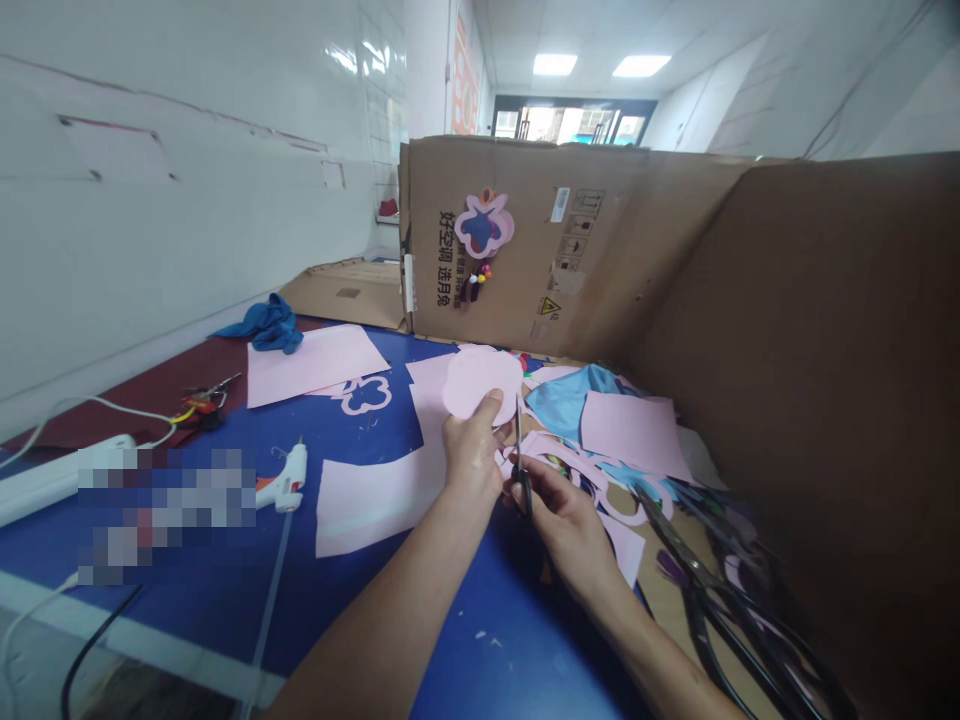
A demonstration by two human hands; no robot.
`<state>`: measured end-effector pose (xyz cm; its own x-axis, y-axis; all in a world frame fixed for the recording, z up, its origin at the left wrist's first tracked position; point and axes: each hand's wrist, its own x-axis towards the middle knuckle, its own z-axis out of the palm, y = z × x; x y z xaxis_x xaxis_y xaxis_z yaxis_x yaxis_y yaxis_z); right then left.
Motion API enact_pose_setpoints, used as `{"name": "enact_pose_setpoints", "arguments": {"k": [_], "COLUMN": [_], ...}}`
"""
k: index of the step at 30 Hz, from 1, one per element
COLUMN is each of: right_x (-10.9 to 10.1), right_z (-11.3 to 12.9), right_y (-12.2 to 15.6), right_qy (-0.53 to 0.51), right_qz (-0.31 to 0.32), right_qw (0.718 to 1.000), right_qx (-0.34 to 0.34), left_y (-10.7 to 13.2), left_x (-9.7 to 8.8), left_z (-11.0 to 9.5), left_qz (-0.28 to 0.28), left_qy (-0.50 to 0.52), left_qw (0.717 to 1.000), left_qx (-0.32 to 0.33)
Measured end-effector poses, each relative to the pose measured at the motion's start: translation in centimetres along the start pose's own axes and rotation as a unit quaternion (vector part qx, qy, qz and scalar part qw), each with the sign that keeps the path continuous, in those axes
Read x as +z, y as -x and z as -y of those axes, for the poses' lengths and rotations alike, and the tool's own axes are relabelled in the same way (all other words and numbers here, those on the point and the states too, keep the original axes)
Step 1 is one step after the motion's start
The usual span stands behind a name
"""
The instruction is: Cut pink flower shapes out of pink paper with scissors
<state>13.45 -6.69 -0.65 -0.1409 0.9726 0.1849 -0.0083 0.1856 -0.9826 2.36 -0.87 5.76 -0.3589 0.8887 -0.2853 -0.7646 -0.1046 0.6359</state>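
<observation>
My left hand point(478, 435) grips a pink paper cutout point(480, 383) with a scalloped, flower-like outline, thumb on top near its lower edge. Small black-handled scissors point(519, 470) are in my right hand point(559, 505), fingers wrapped round the handles. The blades point up along the cutout's right edge; whether they touch the paper I cannot tell. Beneath and right of my hands lie curled pink paper scraps point(555, 445). A flat pink sheet point(375, 500) rests left of my left wrist.
Large black-handled shears point(694, 570) lie at the right. A white glue gun point(291, 478) stands on the blue table at left, near a power strip point(60, 475). Pink sheets point(319, 365), blue cloth point(270, 325) and a flower frame point(367, 396) lie farther back. Cardboard point(600, 240) walls the back and right.
</observation>
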Motion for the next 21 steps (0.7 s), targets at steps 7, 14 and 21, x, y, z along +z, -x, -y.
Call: {"name": "enact_pose_setpoints", "arguments": {"k": [7, 14, 21], "right_x": [0.06, 0.14, 0.08], "right_z": [0.11, 0.21, -0.06], "right_y": [0.06, 0.09, 0.03], "right_qy": [-0.004, 0.008, 0.002], "right_qz": [0.009, 0.004, 0.012], "right_qw": [1.000, 1.000, 1.000], "right_qx": [-0.007, -0.006, -0.010], "left_y": [-0.01, -0.11, -0.07], "left_x": [-0.05, -0.17, -0.16], "left_z": [-0.07, 0.03, 0.00], "left_qz": [0.005, 0.007, 0.008], "left_qy": [-0.007, -0.009, -0.007], "left_qw": [1.000, 1.000, 1.000], "left_qx": [0.003, 0.006, 0.006]}}
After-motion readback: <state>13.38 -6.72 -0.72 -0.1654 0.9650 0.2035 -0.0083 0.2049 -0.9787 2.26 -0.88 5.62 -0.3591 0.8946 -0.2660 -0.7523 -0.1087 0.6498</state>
